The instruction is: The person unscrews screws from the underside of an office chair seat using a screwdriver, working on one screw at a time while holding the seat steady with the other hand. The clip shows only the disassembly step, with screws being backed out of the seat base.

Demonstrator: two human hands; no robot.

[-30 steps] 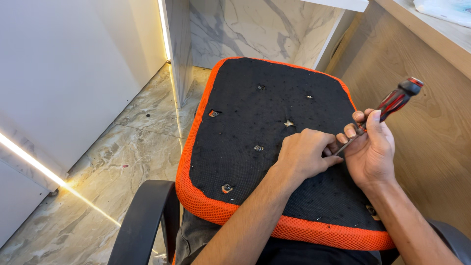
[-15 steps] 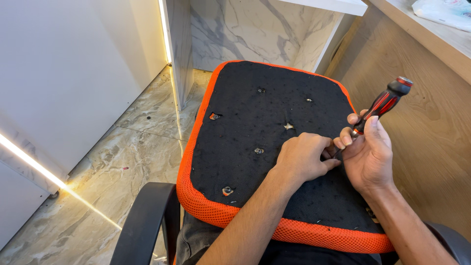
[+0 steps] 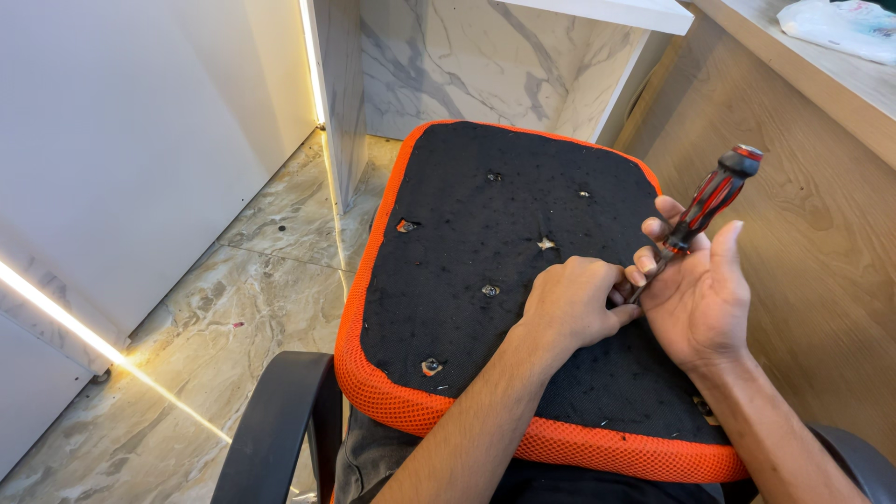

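Note:
An upturned chair seat [image 3: 467, 233], with a black underside, an orange mesh rim and several screw holes, lies across my lap. Over its right half my right hand [image 3: 700, 294] holds a screwdriver [image 3: 709, 201] with a red and black handle. The handle points up and to the right, and the shaft runs down across my fingers. My left hand [image 3: 574, 303] is curled into a loose fist, its fingertips pinched at the tip of the shaft. What sits between those fingertips is hidden.
A black chair armrest [image 3: 275, 425] curves at the lower left. A wooden desk panel [image 3: 803, 187] stands close on the right, a white cabinet [image 3: 140, 140] on the left and a marble panel [image 3: 467, 56] behind. The floor is marble tile [image 3: 215, 327].
The hands stay together at the screwdriver's tip. The handle has swung a little to the left and stands slightly more upright.

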